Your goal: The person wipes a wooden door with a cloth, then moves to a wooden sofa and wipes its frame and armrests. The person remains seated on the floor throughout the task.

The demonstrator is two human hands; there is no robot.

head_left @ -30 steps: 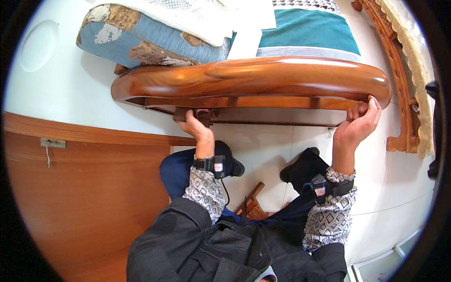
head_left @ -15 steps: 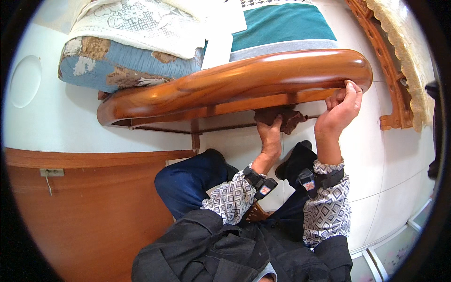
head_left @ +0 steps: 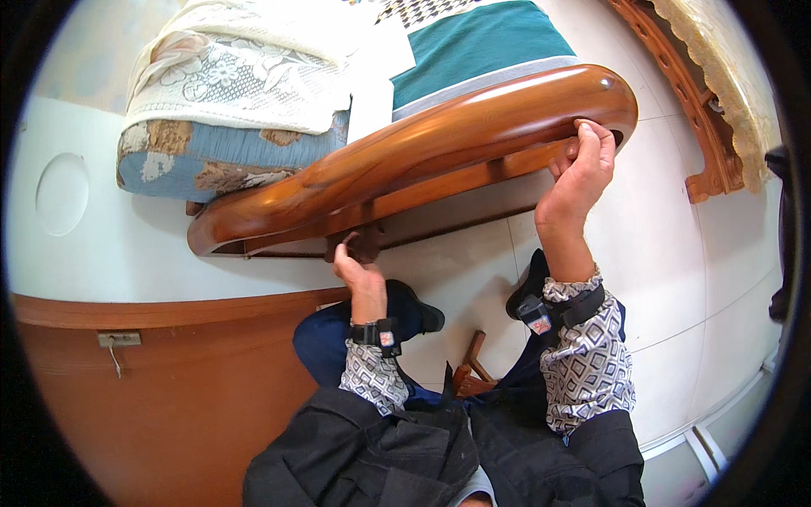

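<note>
Nearest, on the person's side of the armrest (head_left: 405, 148), a black jacket (head_left: 355, 456) is worn over grey-and-white patterned sleeves (head_left: 587, 363), and a black band (head_left: 367, 335) with a small device is strapped at each wrist. Between the dark trousers (head_left: 317, 342), on the same side of the armrest, part of a small wooden stool (head_left: 475, 378) is seen, and two dark shoes (head_left: 524, 287) are planted on the pale tiled floor (head_left: 642, 279).

The hands are held well apart. Below the left half of the armrest, a bunched brown cloth (head_left: 365, 243) is grasped by the left hand (head_left: 359, 275), the fingers being partly hidden by it. At the right end of the armrest, the fingers of the right hand (head_left: 579, 173) are curled, their tips set against its lower edge; whether that edge is gripped cannot be told.

To the left of the armrest and nearer the person, a brown wooden panel (head_left: 160, 389) is fitted with a socket plate (head_left: 120, 339). Beyond the armrest, a worn blue cushion (head_left: 245, 156) is partly covered by white lace (head_left: 228, 89), and a green cloth (head_left: 477, 46) is spread beside it. To the right of the armrest, carved wooden furniture (head_left: 705, 118) is draped with yellowish lace (head_left: 735, 93).
</note>
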